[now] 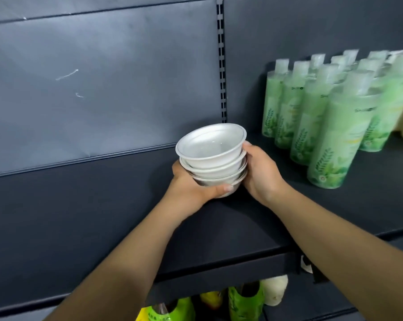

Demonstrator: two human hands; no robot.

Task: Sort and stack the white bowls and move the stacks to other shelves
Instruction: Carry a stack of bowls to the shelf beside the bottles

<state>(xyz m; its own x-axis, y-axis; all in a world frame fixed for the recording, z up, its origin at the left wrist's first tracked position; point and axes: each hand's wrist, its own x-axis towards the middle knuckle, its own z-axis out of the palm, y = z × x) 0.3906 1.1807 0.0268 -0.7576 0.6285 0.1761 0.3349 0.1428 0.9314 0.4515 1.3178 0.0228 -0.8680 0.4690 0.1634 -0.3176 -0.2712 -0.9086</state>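
At the bottom centre of the frame, green and yellow packets (244, 302) are seen on a lower level, under the front edge (219, 272) of a dark shelf (80, 216). Two bare forearms are stretched from the lower corners over this edge toward the middle of the picture.

In the centre, a stack of white bowls (213, 156) is held between both hands. The left hand (189, 188) is placed under and against the lower left side, and its thumb is pressed across the front of the lowest bowl. The right hand (262, 174) is curled around the right side of the stack; its fingertips are hidden behind the bowls. The stack is tilted a little, so the inside of the top bowl is visible. Whether the lowest bowl touches the shelf cannot be told.

Left of the stack, the shelf surface is open up to the back panel (103, 77). To the right, a group of green bottles (330, 126) is standing upright, near the right hand but apart from it.

Behind the stack, a slotted upright (222, 66) is fixed between two back panels.
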